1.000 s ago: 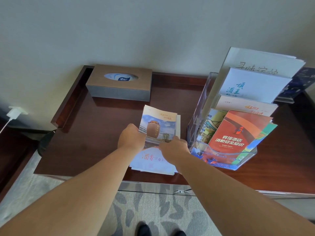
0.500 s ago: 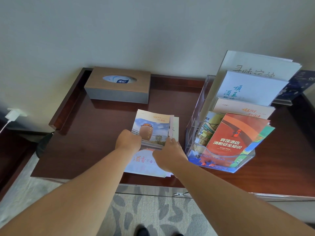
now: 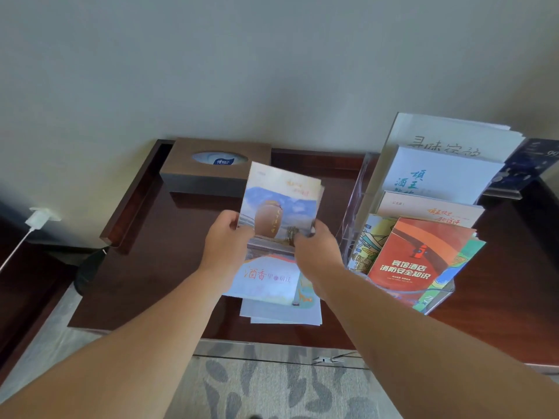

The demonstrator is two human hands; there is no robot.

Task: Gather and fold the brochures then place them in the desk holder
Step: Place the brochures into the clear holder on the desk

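Dark wood surface [image 3: 145, 282] under a pale wall, and the action sits dead centre. The left grip [image 3: 228, 237] and the right grip [image 3: 317, 249] both pinch the jar brochure [image 3: 281, 204], one on each long edge, low down on the sheet. The left thumb lies across the printed face and the right fingers curl round the opposite edge. The brochure stands up out of the hands with its long axis running up the frame and tipped a touch to the right. Its top corner crosses in front of the tissue box [image 3: 208, 173] at the back. Whether its lower edge touches anything, I can't tell, because the hands cover it.

Below the hands, the loose stack [image 3: 269, 282] lies flat near the front edge, pale sheets fanned out underneath.

Now the key line-up: the desk holder [image 3: 435, 300], clear acrylic, sits just to the right in the frame. A red brochure [image 3: 420, 252] fills its front pocket and white ones rise in tiers behind. The right grip is plainly the nearer one, close beside the holder's left wall.

My read is that this one is gathered and looks ready to be squared or creased. After that it's a short carry rightward, keeping that long axis upright to drop into a pocket. The clear left wall is easy to clip on the way.
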